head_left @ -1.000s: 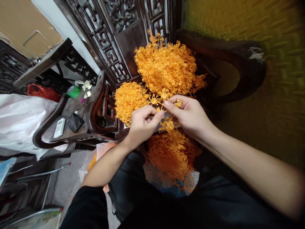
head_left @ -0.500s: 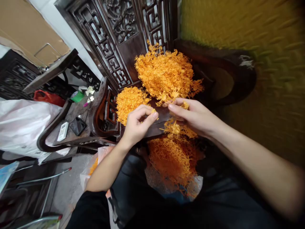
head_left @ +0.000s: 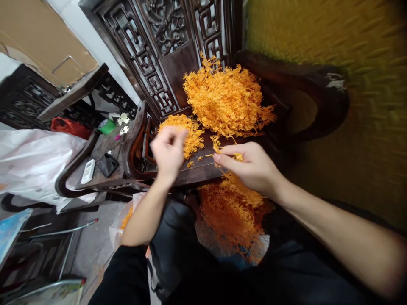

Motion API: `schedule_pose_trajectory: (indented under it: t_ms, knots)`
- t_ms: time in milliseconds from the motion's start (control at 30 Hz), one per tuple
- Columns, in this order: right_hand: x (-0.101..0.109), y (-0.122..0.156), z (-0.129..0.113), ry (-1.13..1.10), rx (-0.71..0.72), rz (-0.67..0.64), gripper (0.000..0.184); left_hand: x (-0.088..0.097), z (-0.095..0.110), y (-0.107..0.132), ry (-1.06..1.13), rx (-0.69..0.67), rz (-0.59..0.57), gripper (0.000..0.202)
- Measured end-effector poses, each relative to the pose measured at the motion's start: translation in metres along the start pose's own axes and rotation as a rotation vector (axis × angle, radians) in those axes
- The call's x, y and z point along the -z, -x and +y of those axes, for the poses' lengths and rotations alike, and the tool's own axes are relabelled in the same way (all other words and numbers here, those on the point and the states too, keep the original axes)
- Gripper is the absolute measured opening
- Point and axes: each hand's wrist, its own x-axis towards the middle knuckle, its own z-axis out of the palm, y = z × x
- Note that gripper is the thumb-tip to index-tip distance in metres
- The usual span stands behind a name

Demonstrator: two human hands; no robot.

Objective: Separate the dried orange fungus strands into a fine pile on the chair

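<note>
My right hand [head_left: 251, 165] pinches a thin orange sprig [head_left: 216, 144], which looks like a plastic flower stem, between thumb and fingertips over the dark wooden seat [head_left: 206, 169]. Motion blurs my left hand [head_left: 168, 150], which hovers in front of a smaller heap of orange pieces [head_left: 190, 137]; whether anything is in its fingers cannot be made out. Behind both hands, a large heap of orange sprigs [head_left: 225, 101] leans toward the chair back. Below the seat edge, a tangle of orange stems [head_left: 229, 212] lies on clear plastic [head_left: 263, 245] between my legs. A few loose bits dot the seat.
The carved chair back [head_left: 178, 63] rises behind the heaps, and a curved armrest [head_left: 330, 101] stands at the right. On a side table at left are a white remote-like object [head_left: 88, 171], a black holder [head_left: 108, 165] and white flowers [head_left: 123, 119]. A white bag [head_left: 38, 161] bulges beyond.
My left hand has moved left and away from my right hand, toward the smaller heap. My right hand has shifted slightly down and still holds a sprig. The view has shifted slightly.
</note>
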Motion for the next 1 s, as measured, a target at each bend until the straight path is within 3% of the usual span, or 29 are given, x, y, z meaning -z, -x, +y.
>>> schedule_pose_trajectory:
  t_ms: [33, 67, 100, 233, 333, 467, 567, 667, 733, 867, 1000]
  knots:
    - [0.002, 0.0, 0.0, 0.009, -0.009, 0.008, 0.044, 0.004, -0.003, -0.005, -0.022, -0.047, 0.118, 0.033]
    - [0.004, -0.001, 0.0, 0.024, -0.016, 0.001, 0.042, 0.007, -0.003, -0.008, -0.034, -0.056, 0.164, 0.033]
    - [0.005, -0.002, 0.002, 0.044, -0.022, -0.024, 0.039, 0.008, -0.002, -0.008, -0.044, -0.045, 0.118, 0.031]
    - [0.002, -0.012, 0.01, 0.086, -0.022, -0.17, 0.035, -0.007, 0.017, 0.015, 0.01, -0.03, -0.29, 0.026]
    - [-0.002, -0.015, 0.011, 0.09, -0.02, -0.19, 0.033, -0.019, 0.028, 0.033, 0.0, -0.163, -0.363, 0.019]
    - [-0.002, -0.012, 0.003, 0.096, -0.051, -0.204, 0.033, -0.021, 0.02, 0.034, -0.106, -0.362, -0.333, 0.012]
    - [0.0, -0.006, -0.004, 0.108, -0.026, -0.205, 0.035, -0.013, 0.005, 0.02, -0.241, -0.468, -0.22, 0.017]
    - [0.001, -0.004, 0.0, 0.107, -0.026, -0.252, 0.032, 0.0, -0.007, 0.002, -0.314, -0.39, -0.041, 0.019]
    - [-0.001, -0.006, 0.011, 0.027, -0.09, -0.309, 0.025, 0.004, -0.009, -0.002, -0.244, -0.288, -0.009, 0.02]
    - [-0.005, -0.015, 0.031, -0.361, -0.266, -0.367, 0.072, 0.001, 0.002, 0.013, -0.11, -0.254, -0.163, 0.023]
    - [-0.005, -0.015, 0.026, -0.616, -0.351, -0.376, 0.08, -0.003, 0.012, 0.03, -0.036, -0.339, -0.308, 0.019]
